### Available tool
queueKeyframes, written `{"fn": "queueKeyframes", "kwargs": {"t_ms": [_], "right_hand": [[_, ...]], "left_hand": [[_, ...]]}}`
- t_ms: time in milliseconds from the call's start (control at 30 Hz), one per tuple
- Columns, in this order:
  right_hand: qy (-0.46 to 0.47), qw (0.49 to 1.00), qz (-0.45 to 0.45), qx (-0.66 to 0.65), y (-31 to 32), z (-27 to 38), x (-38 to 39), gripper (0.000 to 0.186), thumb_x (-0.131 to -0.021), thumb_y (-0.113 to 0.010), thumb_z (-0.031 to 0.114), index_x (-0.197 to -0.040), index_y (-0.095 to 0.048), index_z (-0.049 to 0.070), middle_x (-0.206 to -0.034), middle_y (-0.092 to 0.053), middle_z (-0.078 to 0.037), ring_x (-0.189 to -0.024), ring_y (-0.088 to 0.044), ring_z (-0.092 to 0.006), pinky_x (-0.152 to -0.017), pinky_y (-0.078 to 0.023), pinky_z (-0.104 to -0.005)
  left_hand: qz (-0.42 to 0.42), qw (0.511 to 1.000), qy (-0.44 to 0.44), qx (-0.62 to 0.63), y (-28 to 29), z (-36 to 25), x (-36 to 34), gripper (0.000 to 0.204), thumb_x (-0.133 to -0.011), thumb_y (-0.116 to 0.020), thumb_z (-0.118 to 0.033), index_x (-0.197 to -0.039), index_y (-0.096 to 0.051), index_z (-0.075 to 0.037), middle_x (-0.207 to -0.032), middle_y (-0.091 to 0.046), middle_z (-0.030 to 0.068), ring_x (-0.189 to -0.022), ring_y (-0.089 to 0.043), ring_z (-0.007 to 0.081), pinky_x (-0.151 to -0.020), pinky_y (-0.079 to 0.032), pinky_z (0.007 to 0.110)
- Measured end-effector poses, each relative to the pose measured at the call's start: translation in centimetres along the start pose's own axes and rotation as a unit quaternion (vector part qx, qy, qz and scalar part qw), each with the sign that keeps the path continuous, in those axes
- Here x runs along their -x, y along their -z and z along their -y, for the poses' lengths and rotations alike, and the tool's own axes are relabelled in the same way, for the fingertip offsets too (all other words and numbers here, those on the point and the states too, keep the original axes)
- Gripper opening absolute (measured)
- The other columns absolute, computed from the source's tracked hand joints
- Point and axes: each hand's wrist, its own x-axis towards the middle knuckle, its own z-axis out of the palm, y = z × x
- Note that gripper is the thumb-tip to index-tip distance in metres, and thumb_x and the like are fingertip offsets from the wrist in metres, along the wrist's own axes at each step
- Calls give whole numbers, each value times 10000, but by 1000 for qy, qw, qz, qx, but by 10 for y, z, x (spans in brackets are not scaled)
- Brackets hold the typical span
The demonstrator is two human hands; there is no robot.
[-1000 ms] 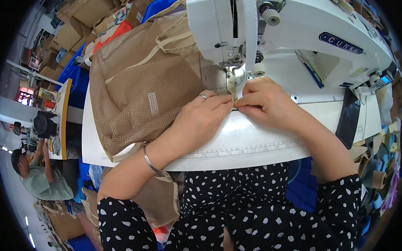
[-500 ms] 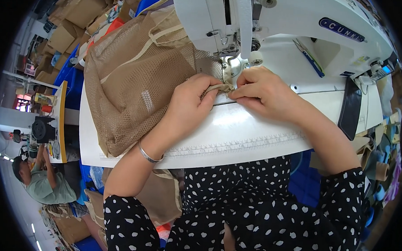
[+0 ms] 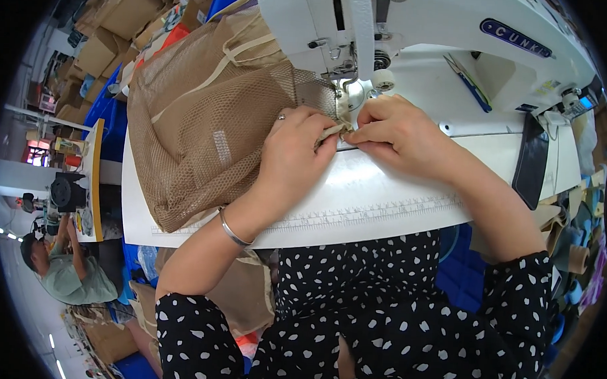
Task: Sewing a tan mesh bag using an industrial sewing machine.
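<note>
My left hand (image 3: 292,159) is closed on the rolled cream binding (image 3: 330,131) along the edge of a brown mesh bag (image 3: 198,142), which lies heaped on the left of the white worktable (image 3: 363,201). My right hand (image 3: 409,143), fingers bent, pinches the same binding just right of my left fingertips. The binding runs up beneath the presser foot (image 3: 342,84) of a white sewing machine (image 3: 430,20). Green-and-blue handled scissors (image 3: 477,95) lie on the machine bed, and a black rectangular object (image 3: 528,177) rests to the right.
Cardboard boxes (image 3: 105,35) and blue bins (image 3: 109,109) are piled at upper left. A co-worker (image 3: 70,271) in pale green sits at another bench (image 3: 93,182) on the left. Fabric scraps (image 3: 579,246) crowd the right edge; more brown fabric (image 3: 239,294) hangs below the tabletop.
Both hands have shifted a little upward toward the needle. My left fingers, earlier lying flatter on the mesh, have curled round the binding, which is now folded between the two hands.
</note>
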Motion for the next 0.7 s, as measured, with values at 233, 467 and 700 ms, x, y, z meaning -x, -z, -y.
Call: {"fn": "queueKeyframes", "kwargs": {"t_ms": [233,467,700], "right_hand": [[-6,1000,0,1,0,-3,2,130,-892,-683,146,-948,-784,86,-923,-648,-64,-945,-632,-266,-886,-471,-398],[-6,1000,7,-4,0,-1,2,138,-907,-674,149,-952,-787,85,-920,-650,-56,-945,-633,-255,-894,-466,-388],[4,1000,-7,-9,-3,-4,2,119,-862,-727,117,-958,-790,86,-915,-637,-59,-909,-620,-252,-881,-476,-383]], "left_hand": [[-12,999,-6,-38,0,-8,-3,104,-824,-730,-72,-913,-693,-34,-933,-674,130,-865,-638,347,-780,-527,436],[-22,999,-23,-30,-3,-2,-4,116,-811,-744,-64,-910,-701,-24,-922,-673,120,-845,-650,329,-766,-538,417],[-16,999,-19,-26,-1,-6,-5,114,-812,-738,-57,-918,-703,-34,-932,-671,112,-841,-657,316,-765,-548,401]]}}
